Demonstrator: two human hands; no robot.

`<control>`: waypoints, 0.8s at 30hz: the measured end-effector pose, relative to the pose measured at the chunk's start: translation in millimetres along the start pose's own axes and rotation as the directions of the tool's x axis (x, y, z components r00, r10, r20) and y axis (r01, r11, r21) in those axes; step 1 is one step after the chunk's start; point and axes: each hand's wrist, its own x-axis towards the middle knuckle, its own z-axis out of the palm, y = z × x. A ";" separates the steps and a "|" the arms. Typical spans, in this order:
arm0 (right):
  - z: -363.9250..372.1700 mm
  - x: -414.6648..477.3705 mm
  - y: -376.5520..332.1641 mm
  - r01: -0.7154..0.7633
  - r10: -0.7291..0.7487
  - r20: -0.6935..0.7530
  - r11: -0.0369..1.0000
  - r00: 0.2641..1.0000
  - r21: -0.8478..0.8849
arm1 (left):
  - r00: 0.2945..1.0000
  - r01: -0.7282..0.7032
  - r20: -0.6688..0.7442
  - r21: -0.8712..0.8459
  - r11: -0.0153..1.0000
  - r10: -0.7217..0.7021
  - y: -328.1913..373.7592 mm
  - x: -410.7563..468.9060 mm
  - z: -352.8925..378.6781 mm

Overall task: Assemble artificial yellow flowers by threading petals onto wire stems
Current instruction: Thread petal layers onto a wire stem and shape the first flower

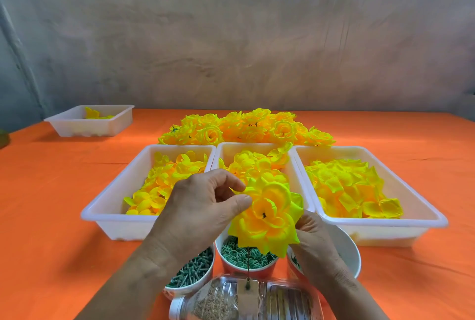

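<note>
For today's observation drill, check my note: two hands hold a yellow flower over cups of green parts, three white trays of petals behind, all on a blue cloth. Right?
Not quite: the head view shows the cloth is orange, not blue. The rest stands: left hand and right hand hold the yellow flower over the cups, white trays behind.

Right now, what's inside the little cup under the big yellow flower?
Small green rings fill the cup, and a thin wire stem hangs in front of them. The flower covers the cup's back part, so that part and the bottom cannot be seen.
</note>
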 end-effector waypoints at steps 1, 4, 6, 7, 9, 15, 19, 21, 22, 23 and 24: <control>-1.1 0.4 1.6 -0.001 0.001 0.005 1.000 1.000 -0.004 | 1.000 -0.016 -0.020 0.064 0.998 0.018 1.3 -0.2 2.4; -1.7 0.5 2.4 0.013 -0.013 0.007 1.000 1.000 -0.013 | 0.996 -0.037 -0.070 0.153 0.988 0.048 4.2 -0.2 4.9; -1.2 1.3 3.8 0.034 -0.034 0.010 0.999 0.999 0.002 | 0.995 -0.034 -0.086 0.168 0.985 0.049 2.8 0.3 5.9; -0.9 1.7 4.6 0.047 -0.047 0.013 0.999 0.999 -0.006 | 0.994 -0.035 -0.095 0.176 0.984 0.052 1.8 0.2 6.9; -0.6 1.9 6.7 0.060 -0.059 0.017 0.998 0.998 -0.034 | 0.989 -0.061 -0.121 0.216 0.974 0.089 0.8 -0.6 9.8; 0.2 -0.1 8.4 0.072 -0.071 0.013 0.995 0.997 -0.068 | 0.956 -0.185 -0.156 0.332 0.925 0.247 -0.1 -5.8 18.2; -2.8 -0.2 10.0 0.087 -0.085 0.016 0.991 0.996 -0.101 | 0.953 -0.199 -0.135 0.395 0.897 0.271 1.4 -7.9 23.5; -3.7 -0.7 10.2 0.083 -0.082 0.021 0.990 0.996 -0.110 | 0.969 -0.148 -0.138 0.346 0.926 0.206 1.6 -7.2 24.6; -3.9 -0.8 10.1 0.089 -0.087 0.022 0.988 0.996 -0.122 | 0.980 -0.104 -0.133 0.303 0.947 0.150 2.0 -6.6 24.8; -3.8 -0.8 10.0 0.100 -0.097 0.025 0.985 0.995 -0.138 | 0.989 -0.057 -0.119 0.262 0.963 0.091 2.2 -5.3 25.1; -3.4 -0.5 9.2 0.104 -0.101 0.030 0.984 0.994 -0.147 | 0.995 -0.016 -0.095 0.235 0.972 0.040 2.0 -3.7 25.1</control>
